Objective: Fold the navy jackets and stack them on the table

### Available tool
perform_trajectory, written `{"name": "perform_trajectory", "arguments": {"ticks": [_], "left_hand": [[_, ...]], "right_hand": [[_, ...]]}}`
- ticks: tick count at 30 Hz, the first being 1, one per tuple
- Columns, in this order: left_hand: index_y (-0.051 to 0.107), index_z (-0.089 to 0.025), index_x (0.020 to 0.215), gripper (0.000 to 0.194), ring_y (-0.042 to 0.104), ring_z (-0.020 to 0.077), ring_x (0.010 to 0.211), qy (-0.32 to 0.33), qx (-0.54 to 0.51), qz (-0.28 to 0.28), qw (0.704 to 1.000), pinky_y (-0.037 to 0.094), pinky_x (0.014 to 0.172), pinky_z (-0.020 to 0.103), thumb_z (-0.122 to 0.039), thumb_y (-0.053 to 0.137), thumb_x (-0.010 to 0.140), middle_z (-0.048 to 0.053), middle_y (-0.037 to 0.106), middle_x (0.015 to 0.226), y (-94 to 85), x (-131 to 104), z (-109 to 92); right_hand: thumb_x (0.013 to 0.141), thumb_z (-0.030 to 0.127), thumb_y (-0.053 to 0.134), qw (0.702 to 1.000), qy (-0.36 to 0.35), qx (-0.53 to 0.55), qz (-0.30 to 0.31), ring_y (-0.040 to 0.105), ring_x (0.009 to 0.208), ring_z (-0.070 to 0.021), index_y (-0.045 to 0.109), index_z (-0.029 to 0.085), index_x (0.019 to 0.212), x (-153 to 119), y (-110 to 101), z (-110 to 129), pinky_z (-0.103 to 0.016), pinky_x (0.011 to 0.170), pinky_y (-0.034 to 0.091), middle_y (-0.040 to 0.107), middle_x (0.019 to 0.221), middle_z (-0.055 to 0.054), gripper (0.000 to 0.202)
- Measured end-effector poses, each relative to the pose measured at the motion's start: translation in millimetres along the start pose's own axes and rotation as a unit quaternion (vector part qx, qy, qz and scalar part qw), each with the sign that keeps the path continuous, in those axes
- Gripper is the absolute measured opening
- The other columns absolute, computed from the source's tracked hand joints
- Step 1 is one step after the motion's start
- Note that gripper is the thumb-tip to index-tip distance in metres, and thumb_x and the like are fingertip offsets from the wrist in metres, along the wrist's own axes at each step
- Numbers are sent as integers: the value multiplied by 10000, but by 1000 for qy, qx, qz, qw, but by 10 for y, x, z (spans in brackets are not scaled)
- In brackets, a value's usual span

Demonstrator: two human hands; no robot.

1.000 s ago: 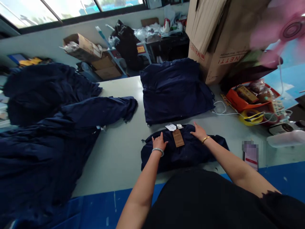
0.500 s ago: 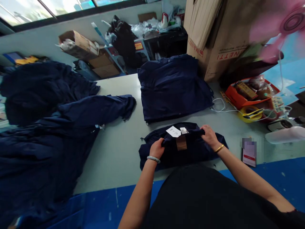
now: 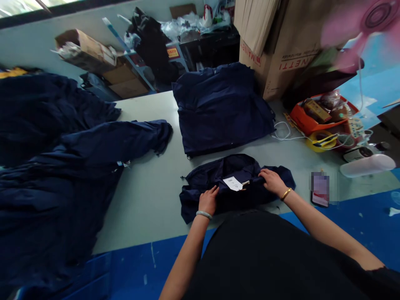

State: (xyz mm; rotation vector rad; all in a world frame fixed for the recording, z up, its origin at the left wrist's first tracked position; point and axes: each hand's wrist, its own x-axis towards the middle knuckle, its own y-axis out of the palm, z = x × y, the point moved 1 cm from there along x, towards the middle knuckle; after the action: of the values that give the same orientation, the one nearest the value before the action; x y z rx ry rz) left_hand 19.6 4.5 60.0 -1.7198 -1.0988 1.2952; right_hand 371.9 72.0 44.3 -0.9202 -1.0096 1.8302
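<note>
A dark navy garment (image 3: 225, 166), folded into a long bundle, lies on the pale table in front of me. On its middle rests a white paper tag (image 3: 233, 183) with print, and beside the tag a bit of a small pale label shows. My left hand (image 3: 208, 201), with a pale bangle at the wrist, touches the folded edge left of the tag, fingers stretched out. To the right of the tag, my right hand (image 3: 272, 181), wearing a gold bangle, lies on the same edge with its fingers extended over the cloth. What is under the fingertips is hidden.
Another folded navy garment (image 3: 221, 112) lies just beyond. Navy garments heap at the left (image 3: 62, 179). To the right are a phone (image 3: 320, 189), a pale bottle (image 3: 367, 166), an orange box (image 3: 300, 118), yellow tape (image 3: 315, 145) and a cable. Cartons (image 3: 290, 46) and a pink fan (image 3: 371, 21) stand behind.
The garment's upper edge has turned down toward me, largely covering the brown patch and white label. Both hands have loosened from a grip to outstretched fingers on the cloth. The view has shifted slightly.
</note>
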Motion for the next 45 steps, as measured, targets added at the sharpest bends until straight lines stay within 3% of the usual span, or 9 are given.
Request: {"name": "perform_trajectory", "arguments": {"ticks": [4, 8, 14, 22, 29, 33, 37, 41, 45], "left_hand": [[515, -320, 1552, 748, 644, 229, 1222, 6, -33, -66, 997, 488, 1047, 383, -9, 428, 877, 39, 685, 1428, -111, -28, -51], [556, -321, 1524, 710, 644, 245, 1197, 38, -38, -74, 996, 490, 1039, 392, -26, 440, 888, 42, 685, 1427, -228, -38, -106], [547, -351, 1528, 716, 641, 250, 1205, 83, -30, -71, 994, 481, 1073, 404, -32, 446, 896, 37, 669, 1450, -304, -75, -178], [375, -372, 1622, 852, 711, 197, 1057, -35, -101, -65, 992, 525, 948, 306, 28, 444, 872, 16, 767, 1261, -408, 243, 7], [406, -243, 1621, 731, 708, 213, 1049, -97, -212, -89, 968, 499, 927, 293, -35, 515, 929, 55, 744, 1314, -444, 554, 190], [432, -145, 1596, 681, 684, 191, 1064, -111, -226, -110, 961, 475, 954, 272, -74, 570, 932, 86, 745, 1289, -471, 624, 274], [499, -206, 1554, 614, 682, 215, 1132, -129, -177, -90, 972, 493, 983, 303, -234, 627, 954, 81, 743, 1288, -560, 584, 388], [623, -245, 1421, 541, 629, 275, 1274, -103, -71, -36, 991, 331, 1208, 458, -486, 659, 938, 90, 726, 1341, -611, 488, 591], [701, -198, 1260, 452, 638, 315, 1242, -86, -10, 15, 996, 180, 1248, 584, -428, 742, 873, 139, 754, 1255, -578, 394, 827]], "right_hand": [[911, 321, 622, 999, 36, 6, -1, 551, 1341, -316, 735, 225, 1209, -8, -90, 135, -637, 1245, 190, 624, 1442, -132, 333], [1029, 390, 486, 994, 23, 41, -102, 564, 1319, -297, 750, 227, 1200, 138, -234, 343, -617, 1251, 171, 669, 1390, -125, 355], [1081, 462, 334, 978, 35, 202, 34, 485, 1419, -348, 818, 245, 906, 422, -167, 685, -702, 1227, 133, 739, 1272, -107, 559], [984, 794, 50, 850, -30, 521, 75, 623, 1260, -306, 732, 202, 613, 202, -317, 865, -486, 1190, 357, 782, 1094, -142, 976], [1016, 739, 237, 937, -13, 347, 46, 671, 1183, -304, 677, 232, 558, 195, -291, 572, -592, 1272, 26, 783, 847, -100, 813], [985, 558, 539, 972, 17, 205, -115, 569, 1338, -338, 758, 213, 1139, 216, -116, 287, -633, 1242, 184, 684, 1370, -150, 436], [899, 443, 687, 985, 99, 119, -76, 389, 1507, -383, 447, 168, 1560, 241, 128, -37, -673, 1217, 238, 488, 1583, -217, 755], [909, 405, 669, 985, 136, 96, -51, 374, 1522, -368, 412, 186, 1578, 297, 260, -202, -659, 1231, 229, 483, 1590, -206, 750], [936, 342, 627, 989, 109, 71, -64, 482, 1433, -362, 659, 215, 1307, 357, 235, -208, -650, 1222, 250, 647, 1415, -155, 394]]}}
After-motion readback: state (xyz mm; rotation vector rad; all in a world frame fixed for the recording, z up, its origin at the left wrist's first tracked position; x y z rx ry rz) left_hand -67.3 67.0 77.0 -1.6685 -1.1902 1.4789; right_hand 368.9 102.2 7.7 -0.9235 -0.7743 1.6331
